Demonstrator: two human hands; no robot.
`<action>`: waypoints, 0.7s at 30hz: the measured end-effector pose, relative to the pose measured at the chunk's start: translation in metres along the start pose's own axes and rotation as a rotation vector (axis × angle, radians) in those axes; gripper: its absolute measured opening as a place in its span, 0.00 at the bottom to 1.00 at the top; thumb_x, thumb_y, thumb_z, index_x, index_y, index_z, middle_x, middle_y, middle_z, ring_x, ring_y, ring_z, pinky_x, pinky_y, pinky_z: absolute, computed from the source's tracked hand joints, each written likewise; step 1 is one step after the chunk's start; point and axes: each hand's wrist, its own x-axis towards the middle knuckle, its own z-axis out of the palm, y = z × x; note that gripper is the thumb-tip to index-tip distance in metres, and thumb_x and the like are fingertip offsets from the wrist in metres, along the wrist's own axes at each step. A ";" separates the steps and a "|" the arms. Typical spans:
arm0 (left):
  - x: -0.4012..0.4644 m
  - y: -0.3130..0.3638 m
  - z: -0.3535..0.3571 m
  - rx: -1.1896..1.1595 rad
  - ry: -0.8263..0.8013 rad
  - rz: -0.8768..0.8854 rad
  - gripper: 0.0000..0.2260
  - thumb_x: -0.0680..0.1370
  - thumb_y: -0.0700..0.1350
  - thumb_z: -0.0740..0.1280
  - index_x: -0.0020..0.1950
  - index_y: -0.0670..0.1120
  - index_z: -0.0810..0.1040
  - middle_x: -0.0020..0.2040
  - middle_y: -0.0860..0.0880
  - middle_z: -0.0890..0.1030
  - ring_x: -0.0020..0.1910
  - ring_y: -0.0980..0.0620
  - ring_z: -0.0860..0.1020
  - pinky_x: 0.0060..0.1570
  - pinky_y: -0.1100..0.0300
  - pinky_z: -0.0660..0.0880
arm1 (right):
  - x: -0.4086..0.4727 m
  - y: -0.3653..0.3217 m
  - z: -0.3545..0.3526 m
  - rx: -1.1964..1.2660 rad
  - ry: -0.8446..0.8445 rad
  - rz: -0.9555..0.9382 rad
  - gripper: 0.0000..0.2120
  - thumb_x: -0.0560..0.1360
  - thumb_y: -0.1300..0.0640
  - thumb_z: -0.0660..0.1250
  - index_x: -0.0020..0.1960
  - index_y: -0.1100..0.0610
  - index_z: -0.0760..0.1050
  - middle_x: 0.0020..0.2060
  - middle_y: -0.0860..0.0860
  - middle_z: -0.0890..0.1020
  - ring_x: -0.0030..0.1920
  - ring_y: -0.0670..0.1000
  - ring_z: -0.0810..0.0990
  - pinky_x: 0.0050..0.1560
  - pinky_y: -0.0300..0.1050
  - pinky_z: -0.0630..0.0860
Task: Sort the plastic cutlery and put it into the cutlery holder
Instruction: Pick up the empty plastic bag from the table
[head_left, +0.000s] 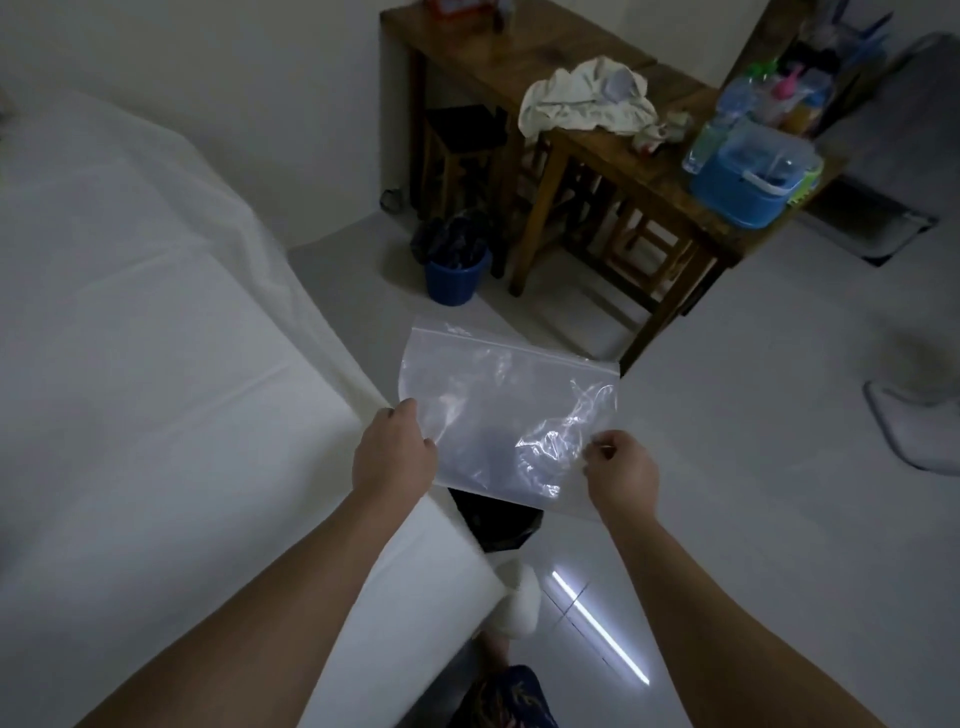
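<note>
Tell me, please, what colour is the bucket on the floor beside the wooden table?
The bucket is blue, lined with a dark bag; the head view shows it.

Bed (156, 338): left, near to far. Bag (509, 415): centre, above the floor, left hand (395, 452) at its left edge, right hand (621, 467) at its right. Bin (454, 270): on the floor, far, left of the surface (670, 182). Cloth (587, 101): on the surface, left part. Basket (748, 182): on the surface, right end; bottles (727, 114) behind it.
</note>
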 end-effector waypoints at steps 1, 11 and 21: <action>0.008 0.006 0.012 0.011 -0.021 -0.007 0.21 0.78 0.43 0.65 0.72 0.44 0.68 0.63 0.41 0.75 0.60 0.40 0.75 0.56 0.50 0.74 | 0.012 0.007 0.002 0.003 -0.010 0.013 0.05 0.76 0.56 0.64 0.49 0.50 0.78 0.41 0.48 0.83 0.43 0.53 0.82 0.47 0.47 0.78; 0.095 0.032 0.154 0.260 -0.158 -0.042 0.15 0.76 0.47 0.67 0.62 0.48 0.73 0.55 0.41 0.76 0.54 0.39 0.76 0.50 0.49 0.74 | 0.111 0.089 0.045 0.002 -0.112 0.198 0.06 0.75 0.57 0.62 0.47 0.48 0.77 0.39 0.47 0.84 0.42 0.53 0.83 0.48 0.49 0.79; 0.164 -0.013 0.277 0.347 -0.299 -0.161 0.14 0.77 0.52 0.65 0.61 0.50 0.73 0.56 0.42 0.75 0.57 0.40 0.74 0.56 0.46 0.71 | 0.168 0.151 0.129 -0.100 -0.170 0.242 0.07 0.76 0.57 0.61 0.48 0.48 0.76 0.39 0.48 0.83 0.43 0.53 0.82 0.45 0.45 0.77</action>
